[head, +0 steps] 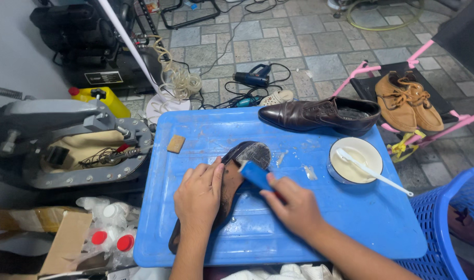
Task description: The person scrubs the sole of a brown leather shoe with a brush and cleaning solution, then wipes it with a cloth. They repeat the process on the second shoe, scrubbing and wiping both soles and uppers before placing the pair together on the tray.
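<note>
Left hand (198,199) pressed flat on shoe sole (231,186), blue table (351,218) middle. Right hand (294,207) pinching blue brush (256,175) at sole's heel.

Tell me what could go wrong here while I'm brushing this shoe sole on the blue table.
The round white bowl of pale glue sits close to your right hand, its white stick jutting over the rim; an elbow swing might tip it. The left hand presses the upturned brown shoe sole right beside the blue-handled brush, so glue may smear your fingers. The dark brown leather shoe nearby could catch splatter.
</note>
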